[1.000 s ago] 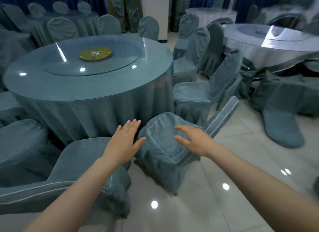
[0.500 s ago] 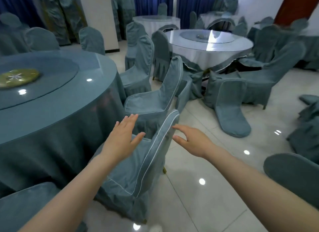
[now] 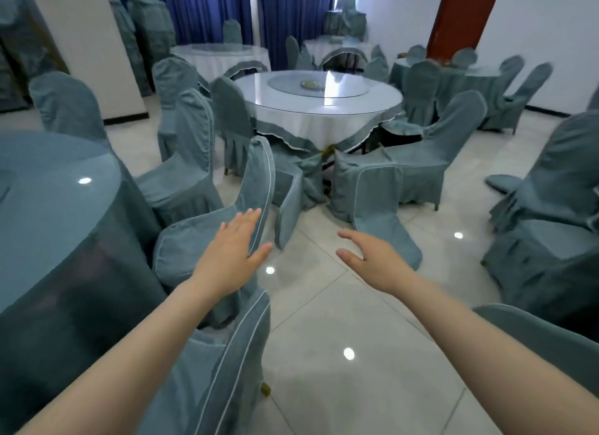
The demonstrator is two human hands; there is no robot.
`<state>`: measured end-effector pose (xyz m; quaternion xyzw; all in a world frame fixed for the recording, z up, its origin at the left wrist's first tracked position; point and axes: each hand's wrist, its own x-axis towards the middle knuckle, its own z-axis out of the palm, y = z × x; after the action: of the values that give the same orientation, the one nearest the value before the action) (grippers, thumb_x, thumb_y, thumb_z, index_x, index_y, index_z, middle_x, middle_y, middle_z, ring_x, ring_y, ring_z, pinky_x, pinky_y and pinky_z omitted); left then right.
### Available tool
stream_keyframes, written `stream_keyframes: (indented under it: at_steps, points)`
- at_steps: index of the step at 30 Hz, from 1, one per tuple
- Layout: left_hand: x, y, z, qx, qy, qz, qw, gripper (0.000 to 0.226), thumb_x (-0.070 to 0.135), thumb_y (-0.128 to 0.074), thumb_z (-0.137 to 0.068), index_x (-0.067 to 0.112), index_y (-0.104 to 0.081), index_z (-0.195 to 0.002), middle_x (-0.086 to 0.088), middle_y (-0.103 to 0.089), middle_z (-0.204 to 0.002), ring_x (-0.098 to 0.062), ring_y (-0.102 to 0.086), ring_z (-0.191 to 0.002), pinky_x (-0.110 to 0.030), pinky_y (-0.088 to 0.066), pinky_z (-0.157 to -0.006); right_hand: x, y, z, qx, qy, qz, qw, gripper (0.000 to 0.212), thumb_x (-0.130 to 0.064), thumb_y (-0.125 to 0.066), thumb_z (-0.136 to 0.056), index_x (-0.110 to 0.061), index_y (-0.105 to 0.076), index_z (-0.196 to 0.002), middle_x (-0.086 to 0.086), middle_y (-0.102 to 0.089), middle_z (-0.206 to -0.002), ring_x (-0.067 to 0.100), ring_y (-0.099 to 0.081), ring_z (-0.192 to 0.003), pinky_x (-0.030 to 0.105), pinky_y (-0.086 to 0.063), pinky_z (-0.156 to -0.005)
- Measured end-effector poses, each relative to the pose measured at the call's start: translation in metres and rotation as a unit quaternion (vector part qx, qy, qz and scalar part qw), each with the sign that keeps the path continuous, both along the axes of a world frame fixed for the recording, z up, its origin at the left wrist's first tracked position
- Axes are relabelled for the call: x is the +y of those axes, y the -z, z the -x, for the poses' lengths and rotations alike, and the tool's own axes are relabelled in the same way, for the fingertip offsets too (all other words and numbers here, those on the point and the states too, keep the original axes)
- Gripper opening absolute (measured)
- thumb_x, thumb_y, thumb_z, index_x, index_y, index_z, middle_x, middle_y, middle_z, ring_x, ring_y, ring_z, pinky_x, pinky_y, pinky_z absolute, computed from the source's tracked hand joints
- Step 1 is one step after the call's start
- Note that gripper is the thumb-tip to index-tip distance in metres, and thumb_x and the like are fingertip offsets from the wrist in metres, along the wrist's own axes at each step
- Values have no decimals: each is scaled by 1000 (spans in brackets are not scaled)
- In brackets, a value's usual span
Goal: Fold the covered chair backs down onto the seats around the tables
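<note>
**Hands pass to the next chair**

Head view. Since a second ago we have turned right. The near table (image 3: pixel 58 207) now sits at the left edge, and the last chair (image 3: pixel 227 370) lies below our arms. Both hands are released and hold nothing. The left hand (image 3: pixel 231 254) reaches toward the next chair (image 3: pixel 256 182), whose back stands upright beside the near table. The right hand (image 3: pixel 372 263) hangs over the floor (image 3: pixel 324 386). We judge this back the next to fold. Counts: two hands, five tables, and at least four chairs by the near table.

Single head-worn wide-angle view, facing forward-down; near table (image 3: pixel 48 207) at left edge, white-topped table (image 3: pixel 317 110) farther ahead.
</note>
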<state>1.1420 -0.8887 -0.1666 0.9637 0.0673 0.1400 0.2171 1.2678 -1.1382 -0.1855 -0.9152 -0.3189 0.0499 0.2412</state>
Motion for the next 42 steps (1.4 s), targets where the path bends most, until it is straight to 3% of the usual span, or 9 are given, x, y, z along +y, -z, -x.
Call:
stream_keyframes:
  at_steps: [4,12,18,23,29,35,42]
  points:
    - [-16,6,-83,21,35,-14,999,70,46,-43,-94,23,-10,-150,4,-13,-158,-13,-6,-145,-30,-2,-116,-29,12,-72,5,30,9,1000,53,-50,-48,-93,-25,-42,-140,-10,-44,-144,10,-39,-132,18,-25,-100]
    - [-58,26,-262,40,25,-13,999,71,47,-43,-94,23,-7,-151,5,-11,-158,-11,-5,-145,-32,-3,-117,-82,22,-265,-2,35,35,999,54,-47,-47,-94,-23,-39,-142,-7,-40,-148,13,-36,-135,21,-26,-103]
    - [-106,44,-389,74,-16,77,994,71,42,-50,-93,24,-13,-150,4,-19,-157,-13,-15,-144,-40,-16,-118,-130,35,-414,11,25,70,997,54,-45,-50,-94,-23,-40,-142,-4,-37,-150,13,-35,-137,24,-26,-107]
    - [-135,74,-491,156,-27,119,980,71,49,-49,-91,30,-13,-150,5,-19,-157,-24,-23,-142,-43,-24,-114,-162,60,-513,50,41,94,993,52,-45,-51,-93,-27,-40,-141,-8,-41,-147,13,-40,-133,27,-31,-105]
    - [-146,114,-654,176,11,139,974,69,43,-51,-93,26,-17,-150,4,-25,-155,-14,-26,-140,-28,-23,-110,-184,97,-648,70,69,118,988,54,-44,-52,-93,-27,-39,-142,-8,-39,-149,12,-38,-134,28,-30,-108]
    - [-161,146,-801,231,71,121,963,68,39,-51,-93,22,-17,-150,3,-21,-156,-14,-24,-141,-27,-20,-113,-198,126,-765,119,64,214,968,57,-43,-54,-91,-27,-36,-143,-5,-38,-148,15,-38,-133,32,-34,-107]
    - [-187,161,-928,253,117,38,960,69,41,-48,-94,23,-12,-151,3,-15,-158,-14,-16,-144,-28,-13,-115,-223,146,-882,164,58,239,955,57,-44,-51,-91,-29,-34,-143,-4,-37,-148,16,-39,-132,30,-34,-105]
